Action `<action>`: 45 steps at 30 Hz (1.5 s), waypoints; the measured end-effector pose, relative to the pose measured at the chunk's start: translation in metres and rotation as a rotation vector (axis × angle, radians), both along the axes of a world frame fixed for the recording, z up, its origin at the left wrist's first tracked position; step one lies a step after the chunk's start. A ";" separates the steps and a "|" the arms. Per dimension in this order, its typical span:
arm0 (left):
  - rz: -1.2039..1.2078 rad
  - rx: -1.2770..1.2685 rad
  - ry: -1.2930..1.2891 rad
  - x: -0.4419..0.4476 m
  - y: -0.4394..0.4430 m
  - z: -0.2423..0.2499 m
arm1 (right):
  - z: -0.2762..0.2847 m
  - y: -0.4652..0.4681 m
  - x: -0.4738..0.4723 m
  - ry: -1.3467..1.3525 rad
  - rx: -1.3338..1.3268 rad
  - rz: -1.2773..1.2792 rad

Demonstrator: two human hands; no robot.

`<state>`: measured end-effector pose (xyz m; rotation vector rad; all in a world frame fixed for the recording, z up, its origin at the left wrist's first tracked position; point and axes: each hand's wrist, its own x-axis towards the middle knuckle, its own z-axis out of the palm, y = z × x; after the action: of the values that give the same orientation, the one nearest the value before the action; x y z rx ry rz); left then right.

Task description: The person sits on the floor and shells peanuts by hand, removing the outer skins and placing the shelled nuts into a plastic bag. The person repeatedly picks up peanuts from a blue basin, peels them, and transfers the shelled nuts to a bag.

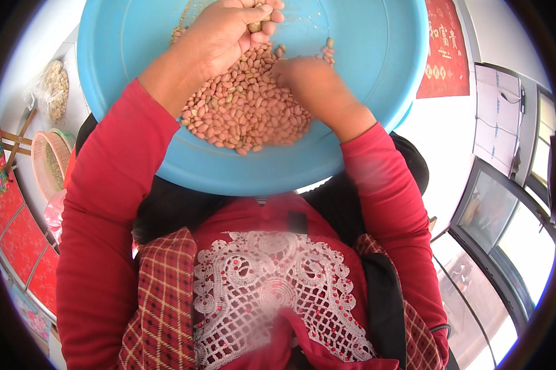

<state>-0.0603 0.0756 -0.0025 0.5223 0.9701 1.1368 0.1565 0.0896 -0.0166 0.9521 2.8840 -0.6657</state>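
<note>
A wide blue plastic basin (pixel 204 171) stands before me at my lap, with a heap of shelled pink-skinned peanuts (pixel 254 106) at its near side. Above the heap my left hand (pixel 234 32) is turned partly palm up, its fingers curled round a few brownish nuts (pixel 258 24). My right hand (pixel 305 76), blurred, reaches down to the right edge of the heap; its fingertips are hidden, so whether it holds a peanut cannot be told. A few loose peanuts (pixel 328 51) lie just beyond it. Fine crumbs stick to the basin's floor near the top.
At the left are a clear plastic bag of pale pieces (pixel 56 90), a pink basket (pixel 39 159) with small contents, a wooden-legged folding stool (pixel 16 138) and red patterned panels (pixel 23 240). A red mat with writing (pixel 446 51) lies at the upper right, near a grey-framed glass door (pixel 490 208).
</note>
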 end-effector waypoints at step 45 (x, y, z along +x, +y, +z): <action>-0.140 0.003 0.106 0.000 0.001 -0.008 | 0.092 0.070 0.139 0.550 0.160 -1.049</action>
<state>-0.0607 0.0767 -0.0106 0.6484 1.0076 0.9930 0.2953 0.1594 0.0754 2.7183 2.6321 -0.8044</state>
